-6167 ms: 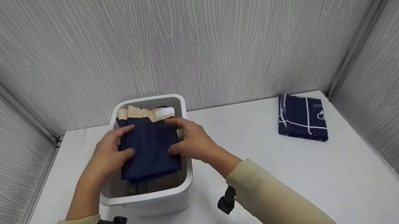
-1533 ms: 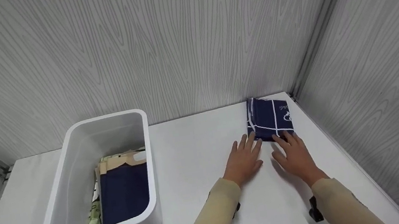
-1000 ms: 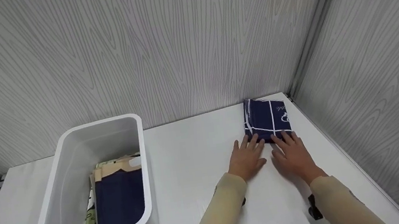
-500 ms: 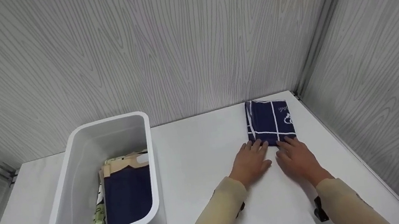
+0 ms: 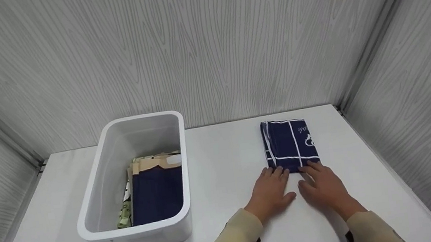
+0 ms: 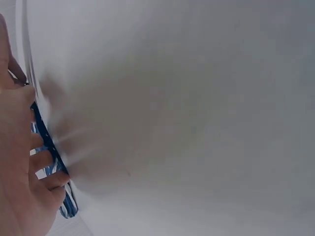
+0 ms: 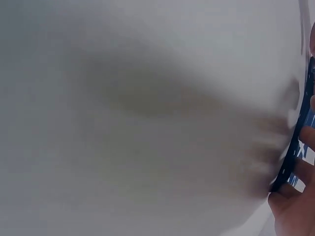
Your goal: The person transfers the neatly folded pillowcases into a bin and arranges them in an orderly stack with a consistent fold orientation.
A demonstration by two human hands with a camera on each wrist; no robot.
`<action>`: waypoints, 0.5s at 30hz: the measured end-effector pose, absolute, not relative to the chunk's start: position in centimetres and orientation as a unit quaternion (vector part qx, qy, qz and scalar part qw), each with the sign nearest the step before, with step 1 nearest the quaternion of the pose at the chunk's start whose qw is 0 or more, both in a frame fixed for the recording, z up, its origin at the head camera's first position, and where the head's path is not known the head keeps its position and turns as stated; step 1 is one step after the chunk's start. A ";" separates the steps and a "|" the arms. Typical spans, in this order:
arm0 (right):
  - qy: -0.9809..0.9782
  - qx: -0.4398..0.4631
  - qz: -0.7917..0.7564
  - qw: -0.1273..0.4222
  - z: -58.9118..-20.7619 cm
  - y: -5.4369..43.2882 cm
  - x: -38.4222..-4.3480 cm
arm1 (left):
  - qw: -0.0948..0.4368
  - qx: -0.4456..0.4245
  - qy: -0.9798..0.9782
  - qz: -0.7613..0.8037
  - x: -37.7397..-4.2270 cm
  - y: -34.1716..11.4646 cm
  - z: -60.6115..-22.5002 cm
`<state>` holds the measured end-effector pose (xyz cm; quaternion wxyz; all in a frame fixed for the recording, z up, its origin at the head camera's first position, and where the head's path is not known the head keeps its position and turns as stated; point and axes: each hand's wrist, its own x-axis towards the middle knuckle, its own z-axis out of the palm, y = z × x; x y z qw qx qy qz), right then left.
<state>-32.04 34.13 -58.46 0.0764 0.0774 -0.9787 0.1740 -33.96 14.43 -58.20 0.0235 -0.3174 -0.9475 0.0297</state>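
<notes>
A folded navy cloth (image 5: 288, 144) with white lines and white lettering lies flat on the white table. My left hand (image 5: 270, 190) rests its fingertips on the cloth's near edge, towards the left corner. Beside it, my right hand (image 5: 326, 185) touches the same edge near the right corner. The fingers of both hands reach forward, with the thumbs apart from the cloth. In the left wrist view, fingers (image 6: 51, 179) lie over the cloth's edge (image 6: 47, 135). The right wrist view shows fingers (image 7: 305, 169) on that edge (image 7: 290, 162) too, partly cut off by the frame.
Left of the hands stands a white plastic bin (image 5: 185, 162). Inside lie a folded navy and tan cloth (image 5: 157, 193) and a green patterned one (image 5: 125, 216) beneath it. Grey wood-grain panels (image 5: 210, 46) enclose the table (image 5: 220, 158) at the back and sides.
Both hands let go of the navy and tan cloth in the bin and moved right to the white-lined cloth. That cloth has slid towards me, away from the back wall, under the fingertips.
</notes>
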 end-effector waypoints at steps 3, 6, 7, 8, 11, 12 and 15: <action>-0.979 0.081 0.168 0.080 -58.5 33.9 -31.7 | 0.031 -0.313 -0.949 0.030 -33.4 14.3 -58.1; -0.979 0.089 0.164 0.082 -58.5 33.6 -31.6 | 0.042 -0.308 -0.950 0.030 -32.9 14.1 -58.0; -0.979 0.093 0.163 0.081 -58.4 33.5 -31.6 | 0.045 -0.306 -0.951 0.031 -32.7 13.9 -57.9; -0.979 0.096 0.161 0.080 -58.4 33.4 -31.5 | 0.046 -0.304 -0.951 0.031 -32.6 13.8 -57.8; -0.979 0.104 0.158 0.077 -58.5 32.9 -31.3 | 0.044 -0.302 -0.952 0.029 -32.0 13.2 -57.7; -0.979 0.107 0.156 0.076 -58.5 32.7 -31.2 | 0.043 -0.301 -0.952 0.028 -31.9 12.9 -57.7; -0.979 0.118 0.152 0.073 -58.6 31.9 -30.7 | 0.044 -0.298 -0.953 0.031 -31.3 12.0 -57.7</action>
